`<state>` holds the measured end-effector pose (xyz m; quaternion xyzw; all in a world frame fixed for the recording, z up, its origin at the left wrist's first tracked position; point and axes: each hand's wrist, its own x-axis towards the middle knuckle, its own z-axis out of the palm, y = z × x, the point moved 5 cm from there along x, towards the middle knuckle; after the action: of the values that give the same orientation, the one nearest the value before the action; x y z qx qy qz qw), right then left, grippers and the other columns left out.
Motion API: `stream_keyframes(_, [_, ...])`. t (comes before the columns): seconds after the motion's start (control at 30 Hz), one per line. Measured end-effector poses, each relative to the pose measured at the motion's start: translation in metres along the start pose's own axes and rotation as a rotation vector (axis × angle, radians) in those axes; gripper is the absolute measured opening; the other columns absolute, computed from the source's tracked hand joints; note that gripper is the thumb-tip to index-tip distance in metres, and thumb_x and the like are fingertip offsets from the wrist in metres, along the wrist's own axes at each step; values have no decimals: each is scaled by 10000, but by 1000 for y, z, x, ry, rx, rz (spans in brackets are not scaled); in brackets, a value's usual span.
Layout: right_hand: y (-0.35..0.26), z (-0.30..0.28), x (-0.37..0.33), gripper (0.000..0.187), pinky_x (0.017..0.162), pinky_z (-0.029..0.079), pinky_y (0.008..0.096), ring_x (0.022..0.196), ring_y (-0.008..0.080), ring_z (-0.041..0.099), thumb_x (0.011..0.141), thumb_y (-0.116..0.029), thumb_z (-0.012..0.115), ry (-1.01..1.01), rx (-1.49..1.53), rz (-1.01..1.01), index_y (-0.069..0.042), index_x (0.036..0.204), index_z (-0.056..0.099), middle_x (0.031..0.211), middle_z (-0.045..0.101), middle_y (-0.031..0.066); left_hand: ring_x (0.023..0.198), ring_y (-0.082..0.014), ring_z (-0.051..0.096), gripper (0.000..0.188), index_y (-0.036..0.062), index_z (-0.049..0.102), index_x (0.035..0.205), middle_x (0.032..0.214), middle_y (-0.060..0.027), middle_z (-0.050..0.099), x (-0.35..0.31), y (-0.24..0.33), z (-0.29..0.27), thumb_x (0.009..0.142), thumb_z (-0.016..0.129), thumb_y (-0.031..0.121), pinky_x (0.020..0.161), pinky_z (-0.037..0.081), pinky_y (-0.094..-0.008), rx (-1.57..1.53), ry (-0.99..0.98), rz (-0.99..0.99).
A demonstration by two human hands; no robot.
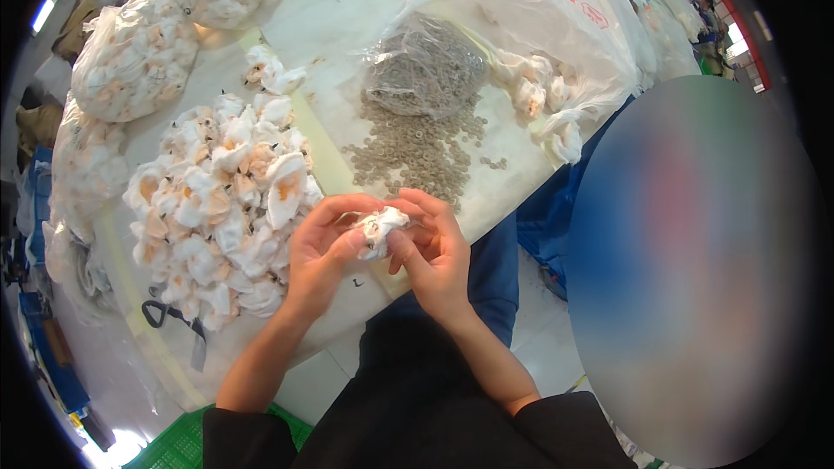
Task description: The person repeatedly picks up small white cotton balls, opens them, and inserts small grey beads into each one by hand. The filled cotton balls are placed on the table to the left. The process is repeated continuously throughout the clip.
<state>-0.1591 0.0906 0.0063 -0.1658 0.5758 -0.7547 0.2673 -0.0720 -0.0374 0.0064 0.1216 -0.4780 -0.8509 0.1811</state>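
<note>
Between both hands, above the near edge of the table, is a small crumpled white fabric flower (380,230) with a little dark part on its front. My left hand (323,247) pinches it from the left with thumb and fingers. From the right, my right hand (434,252) grips it with the thumb in front and the fingers curled behind. A large heap of white and peach fabric flowers (217,208) lies to the left. Just beyond the hands, many small grey-beige ring-like pieces (417,152) spill from a clear plastic bag (426,69).
Clear bags filled with similar flowers (139,61) stand at the far left. A big translucent plastic bag (539,9) lies far right beside some loose flowers (532,87). Black-handled scissors (161,313) rest near the heap. Below the table is a green crate (178,443). A blurred patch covers the right side.
</note>
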Motion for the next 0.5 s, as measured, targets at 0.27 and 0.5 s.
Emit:
stream_keyframes(0.27, [-2, 1, 1, 218, 666, 502, 229, 760, 57, 582, 997, -25, 633, -46, -65, -43, -48, 1214, 622, 960, 633, 14, 1138, -169, 646, 385, 22, 566, 1320, 1290, -94, 623, -5, -2, -4, 982, 704, 144, 1014, 514, -343, 65, 81, -93])
stream_keyframes(0.5, [19, -22, 14, 267, 1002, 477, 355, 1096, 211, 591, 992, -124, 516, -24, -131, -199, -9, 1211, 615, 1217, 606, 109, 1040, -116, 629, 369, 65, 551, 1311, 1109, -41, 668, 9, -21, -7, 998, 716, 171, 926, 519, -302, 20, -118, 1])
